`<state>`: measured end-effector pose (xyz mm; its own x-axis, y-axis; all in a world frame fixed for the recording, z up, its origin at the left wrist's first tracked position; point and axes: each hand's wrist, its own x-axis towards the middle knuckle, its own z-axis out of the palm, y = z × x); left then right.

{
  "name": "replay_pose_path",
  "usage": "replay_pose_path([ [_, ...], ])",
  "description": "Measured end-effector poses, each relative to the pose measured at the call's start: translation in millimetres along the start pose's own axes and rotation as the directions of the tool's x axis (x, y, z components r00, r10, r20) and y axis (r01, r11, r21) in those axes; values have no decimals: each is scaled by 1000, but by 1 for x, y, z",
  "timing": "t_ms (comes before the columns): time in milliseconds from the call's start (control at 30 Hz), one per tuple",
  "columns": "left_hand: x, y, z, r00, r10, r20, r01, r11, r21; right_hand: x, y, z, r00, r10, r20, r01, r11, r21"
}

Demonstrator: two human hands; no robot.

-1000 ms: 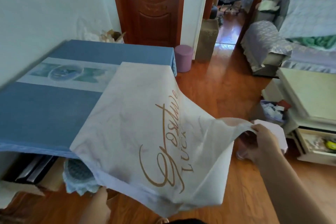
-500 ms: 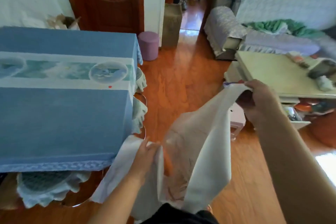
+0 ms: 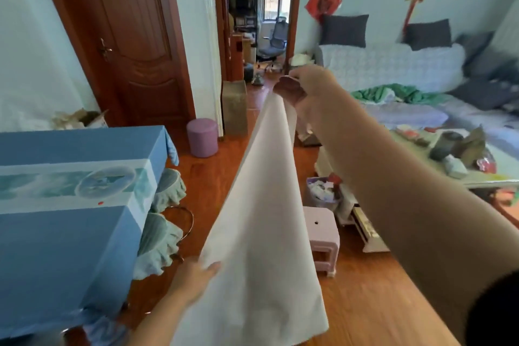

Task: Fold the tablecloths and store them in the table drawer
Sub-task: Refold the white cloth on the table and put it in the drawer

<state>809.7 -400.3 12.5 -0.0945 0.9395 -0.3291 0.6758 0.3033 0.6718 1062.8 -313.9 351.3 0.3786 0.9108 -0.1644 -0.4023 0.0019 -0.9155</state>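
Note:
A white tablecloth (image 3: 261,233) hangs in the air in front of me, doubled over and narrowing to its top. My right hand (image 3: 303,87) pinches that top end high up, at arm's length. Lower down, my left hand (image 3: 193,278) holds the cloth's left edge, fingers against the fabric. A second tablecloth (image 3: 64,205), blue with a pale printed band, still covers the table on my left. No drawer shows from here.
Stools with green covers (image 3: 160,241) are tucked by the table's right side. A small pink stool (image 3: 323,236) and a bin (image 3: 320,191) stand on the wood floor to the right. A cluttered low table (image 3: 477,174) and a sofa (image 3: 393,70) lie beyond.
The white cloth came off the blue table and now hangs doubled. My right hand rose from waist level to high in front; my left hand took the cloth's lower edge.

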Motion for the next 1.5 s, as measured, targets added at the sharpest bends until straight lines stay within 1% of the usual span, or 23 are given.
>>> replay_pose_path([
  [67, -12, 44, 13, 987, -2, -159, -4, 999, -37, 3, -53, -21, 998, -56, 16, 56, 998, -8],
  [133, -12, 109, 2, 953, 102, -285, -97, 995, 31, 7, -112, -49, 985, -174, -6, 174, 984, 24],
  [233, 4, 213, -45, 877, 291, -382, -243, 955, 169, 17, -197, -101, 920, -386, -63, 391, 911, 133],
  [300, 18, 286, -85, 832, 379, -405, -306, 922, 235, 35, -243, -141, 881, -450, -150, 471, 865, 173],
  [367, 31, 351, -121, 826, 446, -346, -331, 879, 344, 71, -277, -183, 875, -430, -222, 472, 860, 196],
  [433, 42, 401, -142, 818, 486, -307, -321, 830, 457, 96, -294, -217, 895, -378, -236, 424, 885, 194],
  [500, 51, 443, -150, 782, 515, -351, -285, 796, 534, 99, -295, -235, 907, -363, -213, 402, 897, 184],
  [633, 69, 518, -152, 624, 599, -502, -238, 758, 608, 139, -294, -270, 928, -356, -114, 372, 906, 201],
  [667, 77, 536, -152, 589, 612, -529, -234, 755, 613, 156, -298, -278, 930, -348, -119, 366, 908, 202],
  [767, 101, 593, -144, 487, 664, -567, -254, 729, 635, 207, -331, -304, 914, -326, -242, 372, 911, 178],
  [833, 114, 631, -134, 434, 700, -567, -267, 701, 661, 229, -358, -323, 894, -340, -291, 371, 927, 57],
  [933, 136, 688, -111, 364, 725, -585, -302, 686, 662, 257, -394, -359, 818, -457, -350, 375, 884, -278],
  [1000, 153, 719, -87, 365, 725, -584, -314, 686, 656, 285, -406, -386, 723, -567, -394, 436, 817, -377],
  [1033, 161, 732, -73, 375, 721, -583, -316, 691, 650, 301, -406, -398, 695, -602, -393, 433, 787, -440],
  [1100, 176, 753, -41, 411, 702, -582, -312, 708, 633, 329, -402, -424, 683, -640, -352, 424, 740, -523],
  [1167, 193, 771, -10, 453, 676, -581, -285, 728, 624, 352, -397, -451, 744, -590, -314, 428, 782, -453],
  [1233, 210, 787, 17, 476, 648, -595, -259, 750, 609, 375, -395, -476, 776, -526, -348, 416, 841, -346],
  [1267, 216, 796, 29, 479, 636, -605, -247, 759, 603, 390, -398, -486, 785, -506, -357, 410, 857, -313],
  [1334, 227, 814, 51, 484, 625, -612, -227, 765, 602, 416, -408, -501, 784, -510, -354, 397, 851, -345],
  [1400, 236, 832, 70, 475, 622, -623, -228, 771, 595, 444, -422, -514, 720, -600, -348, 361, 752, -551],
  [1434, 239, 844, 80, 474, 625, -620, -229, 768, 598, 454, -429, -513, 705, -598, -381, 368, 768, -524],
  [1467, 242, 856, 88, 478, 631, -611, -230, 761, 607, 466, -431, -515, 636, -661, -398, 286, 681, -674],
  [1500, 246, 870, 96, 480, 641, -599, -235, 752, 616, 488, -438, -523, 603, -703, -377, 161, 570, -806],
])
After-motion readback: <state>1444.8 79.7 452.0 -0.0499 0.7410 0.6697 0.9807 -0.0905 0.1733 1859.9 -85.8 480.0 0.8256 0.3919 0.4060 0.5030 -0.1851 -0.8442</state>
